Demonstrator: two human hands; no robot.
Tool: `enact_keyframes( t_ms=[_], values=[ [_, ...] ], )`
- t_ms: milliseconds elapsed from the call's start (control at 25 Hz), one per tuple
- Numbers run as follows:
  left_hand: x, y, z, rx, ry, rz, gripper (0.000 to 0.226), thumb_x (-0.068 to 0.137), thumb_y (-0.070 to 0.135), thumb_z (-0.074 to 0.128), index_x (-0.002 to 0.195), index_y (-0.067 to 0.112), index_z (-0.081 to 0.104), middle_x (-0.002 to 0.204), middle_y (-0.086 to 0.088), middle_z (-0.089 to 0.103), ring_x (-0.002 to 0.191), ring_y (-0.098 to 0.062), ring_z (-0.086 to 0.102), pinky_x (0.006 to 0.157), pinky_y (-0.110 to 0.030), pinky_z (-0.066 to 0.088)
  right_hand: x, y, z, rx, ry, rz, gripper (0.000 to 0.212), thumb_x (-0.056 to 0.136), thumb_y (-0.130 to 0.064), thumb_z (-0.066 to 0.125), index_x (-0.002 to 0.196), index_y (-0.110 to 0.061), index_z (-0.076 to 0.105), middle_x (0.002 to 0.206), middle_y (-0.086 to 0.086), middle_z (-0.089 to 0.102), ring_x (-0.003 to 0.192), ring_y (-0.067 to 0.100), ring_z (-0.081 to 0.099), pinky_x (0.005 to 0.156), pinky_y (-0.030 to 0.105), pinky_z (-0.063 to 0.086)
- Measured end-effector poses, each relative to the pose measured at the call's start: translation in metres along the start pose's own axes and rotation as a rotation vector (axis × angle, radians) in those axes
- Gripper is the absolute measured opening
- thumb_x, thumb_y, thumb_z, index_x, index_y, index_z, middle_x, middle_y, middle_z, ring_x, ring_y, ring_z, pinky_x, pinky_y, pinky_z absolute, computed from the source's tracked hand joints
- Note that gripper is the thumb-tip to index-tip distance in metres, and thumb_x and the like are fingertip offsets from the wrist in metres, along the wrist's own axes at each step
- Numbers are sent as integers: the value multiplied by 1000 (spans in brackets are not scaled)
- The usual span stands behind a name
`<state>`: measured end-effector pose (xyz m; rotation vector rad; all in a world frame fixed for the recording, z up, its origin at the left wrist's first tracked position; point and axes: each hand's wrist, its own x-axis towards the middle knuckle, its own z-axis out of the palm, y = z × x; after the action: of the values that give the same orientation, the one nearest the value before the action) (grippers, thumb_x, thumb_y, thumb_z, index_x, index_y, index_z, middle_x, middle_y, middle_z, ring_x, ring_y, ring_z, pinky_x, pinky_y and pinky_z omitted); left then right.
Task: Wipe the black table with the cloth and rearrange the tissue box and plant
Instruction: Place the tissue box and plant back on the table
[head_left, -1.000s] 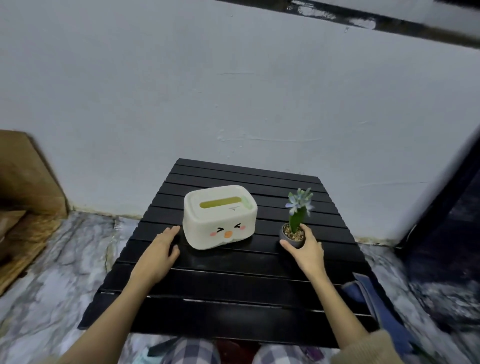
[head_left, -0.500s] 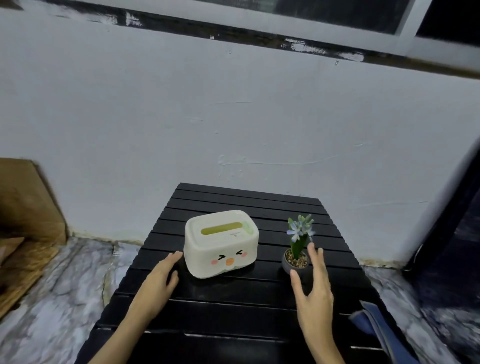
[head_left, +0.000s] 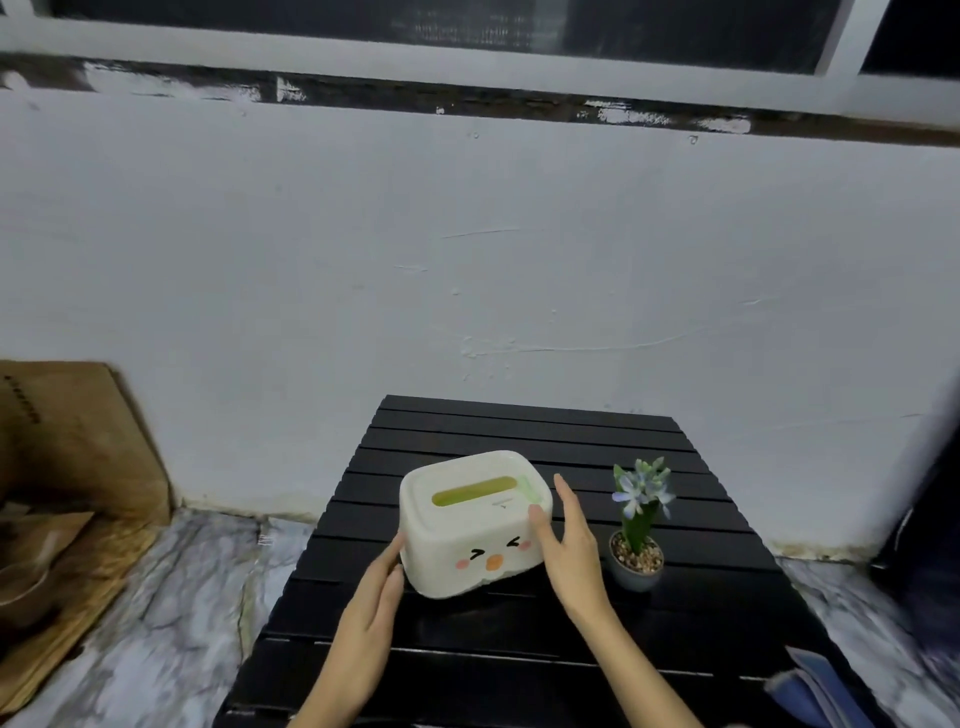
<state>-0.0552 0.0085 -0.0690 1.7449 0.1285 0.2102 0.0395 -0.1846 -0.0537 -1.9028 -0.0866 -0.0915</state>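
Tissue box (head_left: 475, 522), white with a little smiley face on its front, sits near the middle of the black table (head_left: 519, 644), and two hands hold it from both sides. Nearest, at the right corner of the table, lies a blue cloth (head_left: 818, 686), partly cut off by the picture's edge. The left hand (head_left: 371, 618) presses flat on the box's left side, fingers straight. The right hand (head_left: 569, 551) presses on the right side, thumb on the top corner, fingers straight too. Just right of that hand stands the plant (head_left: 640, 519), upright in a small grey pot, with pale blue flowers. Behind the table is a white wall (head_left: 467, 234). On the floor to the left leans some brown cardboard (head_left: 72, 441).
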Motion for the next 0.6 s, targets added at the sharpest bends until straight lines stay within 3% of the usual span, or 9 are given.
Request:
enact_keyframes(
  t_ms=[120, 200, 240, 320, 360, 400, 480, 520, 600],
  values=[
    [0, -1, 10, -6, -53, 7, 35, 92, 44, 37, 126, 48, 34, 124, 42, 36, 117, 21, 34, 103, -20, 29, 6, -1, 4, 130, -44, 118, 38, 95, -35, 38, 132, -27, 41, 125, -4, 55, 120, 17, 49, 83, 15, 44],
    [15, -8, 10, -53, -76, -37, 32, 91, 34, 41, 123, 38, 42, 129, 30, 44, 115, 13, 43, 88, -15, 39, 1, -3, 3, 189, -49, 118, 32, 97, -31, 35, 128, -29, 45, 106, -17, 59, 100, -1, 54, 64, 5, 46],
    [22, -13, 7, -93, -93, -49, 30, 90, 33, 42, 119, 30, 46, 132, 18, 49, 111, 5, 49, 78, -15, 43, -3, -2, 1, 213, -50, 111, 32, 97, -31, 35, 128, -30, 45, 104, -22, 57, 95, -8, 52, 63, 1, 45],
    [27, -8, 9, -201, -54, -89, 33, 93, 40, 34, 116, 25, 51, 132, 7, 54, 94, 2, 55, 73, -17, 44, -14, 1, -3, 269, -46, 88, 39, 94, -40, 39, 132, -30, 42, 115, -21, 56, 105, -7, 51, 77, 3, 45],
    [28, 0, 9, -220, -42, -115, 39, 91, 51, 29, 114, 31, 54, 129, 17, 56, 94, 6, 55, 77, -15, 43, -19, 3, -5, 290, -41, 73, 52, 87, -54, 44, 133, -31, 40, 124, -18, 54, 115, -2, 49, 89, 11, 44],
    [25, 5, 10, -210, -67, -121, 46, 84, 66, 24, 114, 48, 53, 119, 34, 58, 97, 15, 53, 83, -10, 41, -23, 7, -7, 314, -34, 62, 69, 75, -69, 47, 134, -33, 38, 131, -16, 51, 122, 3, 46, 100, 21, 41],
    [15, 20, 19, -161, -148, -119, 49, 59, 89, 23, 99, 72, 46, 100, 52, 54, 105, 26, 44, 92, -4, 34, -30, 14, -11, 356, -13, 74, 88, 57, -83, 50, 132, -39, 39, 136, -16, 48, 127, 3, 42, 110, 34, 34],
    [13, 19, 22, -233, -173, -97, 61, 49, 95, 26, 102, 72, 44, 103, 49, 54, 112, 21, 43, 97, -9, 32, -33, 16, -12, 368, -4, 80, 87, 53, -85, 51, 129, -43, 41, 134, -19, 48, 127, 2, 41, 111, 36, 33],
    [31, 10, 30, -244, -58, -136, 96, 40, 96, 33, 119, 45, 47, 117, 27, 54, 115, -1, 48, 96, -21, 34, -38, 19, -14, 372, 1, 106, 87, 50, -87, 51, 126, -47, 42, 132, -22, 49, 126, 1, 42, 111, 37, 33]
  ],
)
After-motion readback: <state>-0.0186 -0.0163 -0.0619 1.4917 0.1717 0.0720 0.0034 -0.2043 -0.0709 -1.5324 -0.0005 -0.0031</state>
